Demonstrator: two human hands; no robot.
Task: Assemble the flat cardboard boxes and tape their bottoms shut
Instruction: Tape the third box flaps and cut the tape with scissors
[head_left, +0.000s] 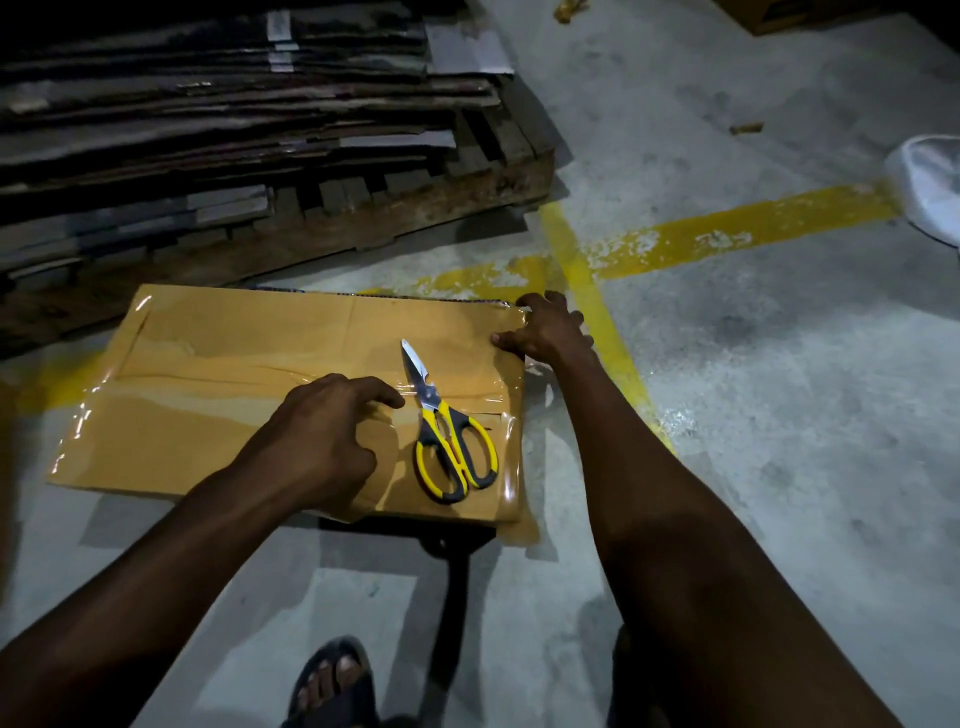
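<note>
Left hand: fingertips press the box under it, gripping nothing.
Right hand: spread flat on its far corner.
Scissors: just right of left hand.
Hidden: box's sides, underneath.

The scissors lie on the box, near its right end. Behind the box, flat cardboard is stacked on a pallet. Before the box is a foot.

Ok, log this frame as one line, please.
box: taped face up | left hand: pressing centre tape | right hand: on far-right corner | scissors: shut, lying on box
</note>
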